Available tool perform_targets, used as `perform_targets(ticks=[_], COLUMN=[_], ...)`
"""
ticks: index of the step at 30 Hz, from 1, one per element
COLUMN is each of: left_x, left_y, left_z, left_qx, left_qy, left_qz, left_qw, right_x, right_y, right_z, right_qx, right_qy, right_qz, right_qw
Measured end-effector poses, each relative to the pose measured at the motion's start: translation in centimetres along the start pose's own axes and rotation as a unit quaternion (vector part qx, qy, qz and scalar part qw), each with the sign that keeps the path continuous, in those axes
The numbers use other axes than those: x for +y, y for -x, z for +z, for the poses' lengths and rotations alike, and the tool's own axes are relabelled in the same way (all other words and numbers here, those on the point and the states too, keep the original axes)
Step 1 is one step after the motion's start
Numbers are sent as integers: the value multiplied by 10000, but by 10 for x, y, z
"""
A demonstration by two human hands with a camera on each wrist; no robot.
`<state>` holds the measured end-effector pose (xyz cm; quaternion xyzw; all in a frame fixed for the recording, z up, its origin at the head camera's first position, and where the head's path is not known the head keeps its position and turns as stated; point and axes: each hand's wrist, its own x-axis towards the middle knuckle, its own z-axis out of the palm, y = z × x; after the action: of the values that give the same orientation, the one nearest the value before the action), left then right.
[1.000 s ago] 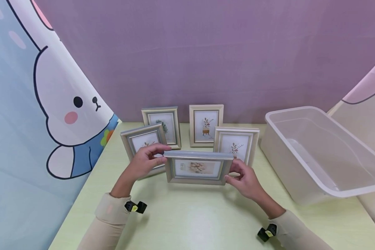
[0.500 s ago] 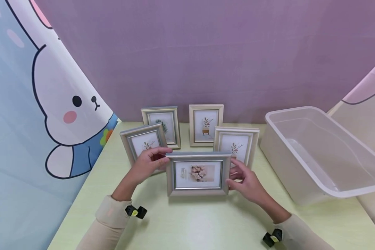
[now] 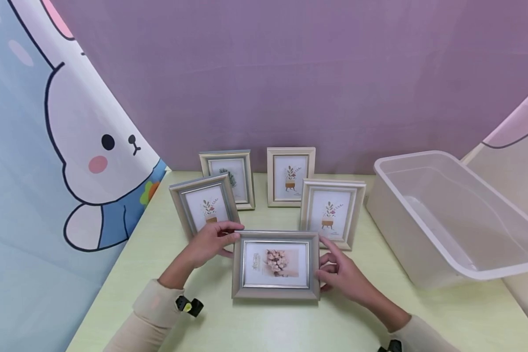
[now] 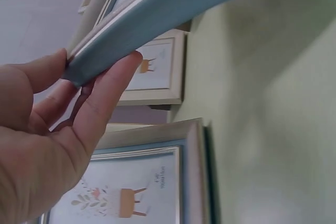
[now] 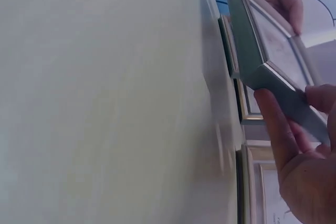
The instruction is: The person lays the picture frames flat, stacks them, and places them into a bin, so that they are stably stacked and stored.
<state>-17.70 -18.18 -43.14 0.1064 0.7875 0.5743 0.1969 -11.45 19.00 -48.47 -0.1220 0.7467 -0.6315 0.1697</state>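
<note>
silver-grey frame [image 3: 275,292]: sideways, held above the table [image 3: 286,327], its flower print [image 3: 281,263] tilted upward
left hand [image 3: 209,243]: thumb and fingers pinching the frame's left end
right hand [image 3: 345,275]: thumb and fingers pinching its right end
four standing frames [image 3: 332,212]: behind it, two farther back, two nearer
pale tub [image 3: 400,230]: on the table, to the right

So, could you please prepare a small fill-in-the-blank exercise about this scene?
1. The left hand and right hand hold one frame; behind it, the other frames number ____.
2. In the head view, the bin stands on the ____ side.
3. There, the rabbit's face is on the ____ side.

Missing words: four; right; left.
</note>
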Motion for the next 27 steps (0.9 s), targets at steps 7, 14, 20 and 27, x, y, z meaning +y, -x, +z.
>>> perform_targets(ticks=[7, 14, 20, 27], left_x=[-19, -36, -46, -46], left_y=[-4, -7, -12, -19], left_z=[9, 19, 24, 28], left_qx=[15, -17, 21, 210], left_qy=[-94, -46, -282, -1186], left_qz=[-398, -466, -485, -460], left_qw=[9992, 9989, 9984, 9917], right_x=[8, 12, 16, 11], right_y=[6, 9, 10, 7], right_z=[8, 14, 16, 17], right_qx=[12, 118, 19, 148], right_qy=[-48, 133, 311, 1630], right_qz=[456, 726, 713, 329], right_qw=[9989, 9972, 9970, 9860])
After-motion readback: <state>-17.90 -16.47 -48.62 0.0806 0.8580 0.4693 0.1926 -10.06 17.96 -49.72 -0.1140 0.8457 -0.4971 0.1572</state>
